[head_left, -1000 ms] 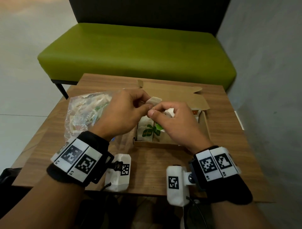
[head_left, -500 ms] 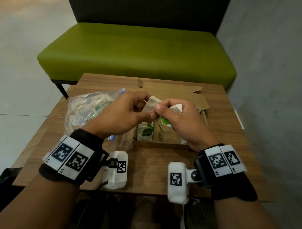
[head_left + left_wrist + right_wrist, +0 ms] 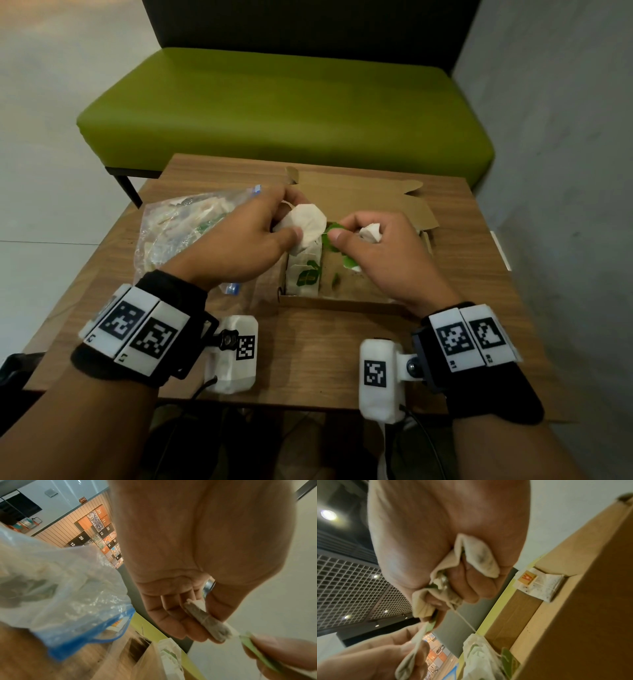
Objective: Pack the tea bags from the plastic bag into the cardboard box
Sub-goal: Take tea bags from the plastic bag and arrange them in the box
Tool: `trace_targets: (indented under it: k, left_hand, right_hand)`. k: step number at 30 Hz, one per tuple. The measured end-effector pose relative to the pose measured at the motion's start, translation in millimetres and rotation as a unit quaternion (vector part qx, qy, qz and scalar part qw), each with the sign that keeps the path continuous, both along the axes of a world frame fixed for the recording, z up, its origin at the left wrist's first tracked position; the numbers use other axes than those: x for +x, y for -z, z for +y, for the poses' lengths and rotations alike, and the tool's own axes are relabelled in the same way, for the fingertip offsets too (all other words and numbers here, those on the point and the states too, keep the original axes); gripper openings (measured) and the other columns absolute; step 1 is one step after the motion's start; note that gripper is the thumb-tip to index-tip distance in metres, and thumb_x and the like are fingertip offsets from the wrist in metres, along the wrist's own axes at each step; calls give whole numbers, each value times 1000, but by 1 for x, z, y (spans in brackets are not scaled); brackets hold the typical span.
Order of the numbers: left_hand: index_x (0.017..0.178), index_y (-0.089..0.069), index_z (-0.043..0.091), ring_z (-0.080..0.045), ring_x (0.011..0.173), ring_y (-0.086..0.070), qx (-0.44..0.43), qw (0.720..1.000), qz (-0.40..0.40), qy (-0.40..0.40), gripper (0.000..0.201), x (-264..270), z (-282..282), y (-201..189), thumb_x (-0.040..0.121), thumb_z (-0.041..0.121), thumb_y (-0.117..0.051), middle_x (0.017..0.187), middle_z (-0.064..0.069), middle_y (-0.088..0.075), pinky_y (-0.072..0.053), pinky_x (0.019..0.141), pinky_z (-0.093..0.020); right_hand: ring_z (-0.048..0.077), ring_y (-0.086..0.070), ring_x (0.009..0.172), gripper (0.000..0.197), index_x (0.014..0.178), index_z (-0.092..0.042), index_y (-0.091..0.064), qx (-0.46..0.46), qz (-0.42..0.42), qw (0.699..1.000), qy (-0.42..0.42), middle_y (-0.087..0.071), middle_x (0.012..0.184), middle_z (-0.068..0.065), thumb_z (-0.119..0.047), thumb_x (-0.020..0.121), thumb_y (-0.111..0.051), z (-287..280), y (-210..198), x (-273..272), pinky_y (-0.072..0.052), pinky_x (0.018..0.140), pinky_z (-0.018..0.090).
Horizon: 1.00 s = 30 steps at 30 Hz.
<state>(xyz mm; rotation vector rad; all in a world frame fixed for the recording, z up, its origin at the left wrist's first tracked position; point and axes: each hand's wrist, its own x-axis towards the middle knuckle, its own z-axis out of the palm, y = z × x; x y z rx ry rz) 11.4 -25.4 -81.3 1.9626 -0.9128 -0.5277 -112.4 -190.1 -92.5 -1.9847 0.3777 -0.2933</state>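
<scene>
Hands (image 3: 239,240) hold tea bags (image 3: 308,222) over cardboard box (image 3: 359,197).

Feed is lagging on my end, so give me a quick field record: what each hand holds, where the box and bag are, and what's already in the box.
left hand: pinches a white tea bag over the box
right hand: grips crumpled tea bags and pinches a green tag
cardboard box: open on the wooden table, lid flap folded back
in box: upright leaf-print tea bags at its left end, one orange-tag tea bag at the far end
plastic bag: left of the box, tea bags inside
</scene>
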Motion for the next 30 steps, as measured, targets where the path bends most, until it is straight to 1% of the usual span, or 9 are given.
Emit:
trace_targets:
  k: [4,8,12,14,17,20,22,27,30]
  left_hand:
    - [107,-65,23,-20,86,-66,35,999,-18,34,18,-1,0,0,100,13,-53,92,-3,-70,-54,86,-50]
    - [88,-61,22,-11,69,-55,35,997,-45,51,20,-2,0,0,104,23,-48,74,5,-60,-50,75,-43]
    - [76,-53,19,-12,63,-48,25,996,-48,72,33,-1,1,-1,104,34,-44,67,5,-51,-45,67,-48]
    - [77,-56,19,-14,65,-49,10,996,-25,88,36,-3,1,-3,103,42,-44,69,2,-52,-45,65,-47]
    - [87,-62,7,-14,69,-53,-21,995,21,93,39,-5,0,-6,96,42,-48,75,-3,-55,-47,65,-36]
    - [86,-67,16,-15,72,-55,-36,994,42,96,27,-7,0,-8,92,39,-54,77,-3,-60,-47,66,-30]
    - [85,-68,21,-21,75,-59,-44,993,57,91,21,-8,1,-8,94,37,-57,79,-7,-63,-49,72,-33]
    - [105,-62,5,-38,100,-63,-61,993,80,65,23,-7,0,-8,95,25,-54,105,-25,-64,-52,93,-47]
    - [107,-59,2,-26,91,-61,-67,991,90,68,20,-12,-3,-8,103,19,-48,104,-28,-62,-52,88,-43]
  right_hand:
    - [-4,-51,57,18,76,-24,-71,16,-42,999,21,-61,58,-24,-27,93,-71,1,-1,2,-38,65,25]
    - [0,-51,56,18,77,-22,-70,36,-73,997,13,-62,60,-18,-25,94,-71,2,-5,1,-42,60,27]
    - [14,-52,60,18,77,-21,-71,38,-80,995,38,-63,63,-10,-30,93,-72,1,-3,3,-45,59,35]
    - [18,-52,62,19,77,-21,-71,44,-83,994,59,-62,65,-4,-31,93,-72,0,-1,3,-45,59,38]
    - [20,-52,64,19,78,-21,-71,61,-86,992,72,-63,69,4,-31,95,-69,-2,1,4,-44,59,39]
    - [18,-54,63,21,77,-22,-71,86,-81,991,63,-64,69,3,-30,97,-67,-2,0,3,-45,58,34]
    - [8,-51,54,22,77,-21,-70,125,-72,988,57,-61,64,-3,-25,99,-65,-2,0,2,-40,48,23]
    - [-2,-50,44,21,83,-13,-66,210,-46,976,34,-58,53,-10,-19,102,-59,1,-9,-1,-35,39,11]
    - [-2,-51,38,18,93,-2,-63,255,-47,966,23,-57,47,-11,-15,103,-55,5,-14,-1,-35,37,9]
